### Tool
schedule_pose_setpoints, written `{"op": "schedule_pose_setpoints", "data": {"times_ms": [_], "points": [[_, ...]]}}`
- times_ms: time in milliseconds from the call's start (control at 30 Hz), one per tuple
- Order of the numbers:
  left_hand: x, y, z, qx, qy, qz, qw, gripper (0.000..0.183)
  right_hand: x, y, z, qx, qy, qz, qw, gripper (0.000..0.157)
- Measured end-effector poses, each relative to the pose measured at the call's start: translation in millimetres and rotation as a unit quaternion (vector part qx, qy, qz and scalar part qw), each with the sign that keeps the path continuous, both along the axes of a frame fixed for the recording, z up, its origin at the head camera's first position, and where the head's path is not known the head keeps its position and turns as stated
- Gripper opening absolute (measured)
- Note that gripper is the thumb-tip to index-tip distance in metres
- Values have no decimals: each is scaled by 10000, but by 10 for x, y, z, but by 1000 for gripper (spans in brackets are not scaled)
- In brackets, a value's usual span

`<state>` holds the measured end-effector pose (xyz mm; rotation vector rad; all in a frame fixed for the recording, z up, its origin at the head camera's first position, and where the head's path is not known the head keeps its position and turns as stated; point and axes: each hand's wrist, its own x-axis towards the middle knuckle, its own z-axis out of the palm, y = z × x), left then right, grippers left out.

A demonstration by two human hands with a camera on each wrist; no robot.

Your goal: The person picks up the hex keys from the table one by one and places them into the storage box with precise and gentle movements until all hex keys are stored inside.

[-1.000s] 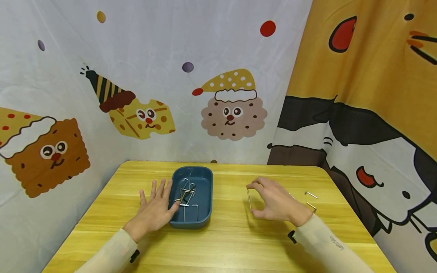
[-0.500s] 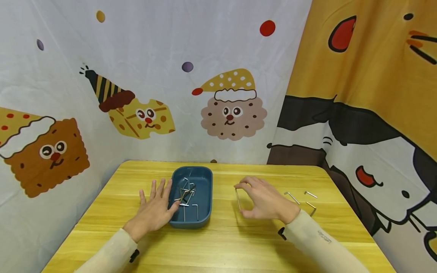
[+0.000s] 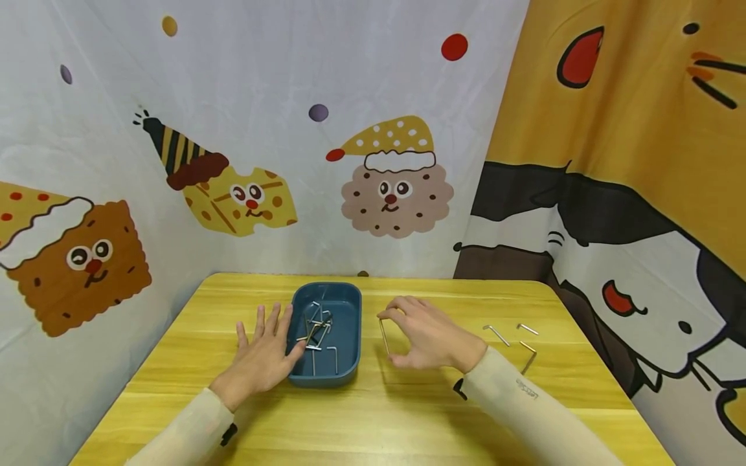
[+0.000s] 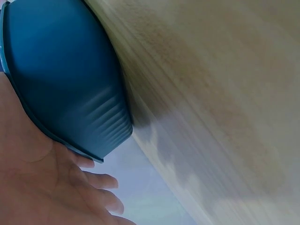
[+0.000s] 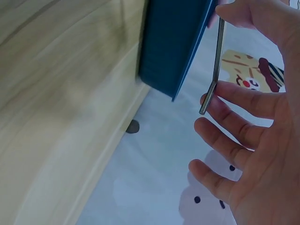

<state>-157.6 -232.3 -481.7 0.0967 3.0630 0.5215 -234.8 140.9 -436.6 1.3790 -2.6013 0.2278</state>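
Observation:
A blue rectangular tray stands on the table with several L-shaped hex keys lying inside it. My left hand rests against the tray's left edge, its fingers spread and straight; the left wrist view shows the palm beside the tray's outer wall. To the right of the tray, my right hand pinches one hex key by its ends between thumb and fingers, above the table. In the right wrist view, this hex key shows its bent short end at the fingertips.
Three more hex keys lie on the right of the table: one silver, another near the back, and a brownish hex key closest to me. A cartoon-printed curtain hangs behind the wooden table.
My right hand has moved left toward the tray, carrying the pinched hex key. A hex key formerly behind that hand now shows on the table. My left hand has stayed in place.

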Motion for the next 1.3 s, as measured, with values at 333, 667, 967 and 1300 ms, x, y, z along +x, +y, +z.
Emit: {"op": "schedule_pose_setpoints", "data": {"times_ms": [333, 667, 967, 1300], "points": [[14, 4, 3, 14, 10, -17, 10000, 92, -20, -318, 89, 100, -219, 58, 9997, 74], [8, 0, -13, 72, 56, 9, 10000, 91, -87, -635, 142, 202, -378, 56, 9991, 75], [0, 3, -23, 43, 31, 8, 10000, 92, -168, -871, 193, 453, -414, 39, 9981, 76], [-7, -8, -13, 60, 12, -11, 10000, 91, -267, -1238, 252, 768, -347, -61, 9964, 75]]}}
